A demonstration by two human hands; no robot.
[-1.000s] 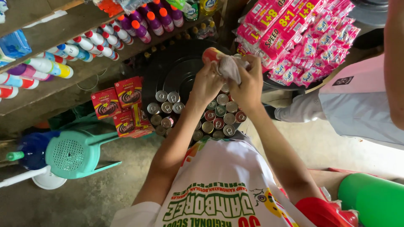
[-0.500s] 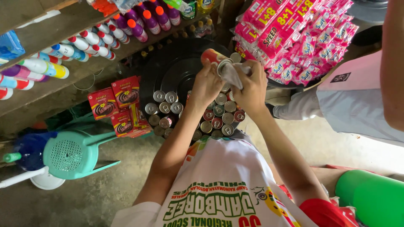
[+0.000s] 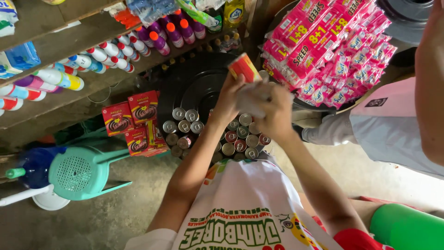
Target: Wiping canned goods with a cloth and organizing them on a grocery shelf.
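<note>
Two hands raised over tins [image 3: 240,134]: left hand [image 3: 230,99] clasping red-and-yellow can [image 3: 244,68], held tilted above black tray [image 3: 194,78]; right hand [image 3: 277,113] pressing white cloth [image 3: 254,99] against can. Red boxes [image 3: 134,118] at left; pink sachets [image 3: 333,46] at right.

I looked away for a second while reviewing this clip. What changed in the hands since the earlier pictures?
Both hands stay together above the cans. The left hand still grips the red and yellow can, now tipped more upright; the right hand keeps a white cloth against it. Shelves and bottles unchanged.
</note>
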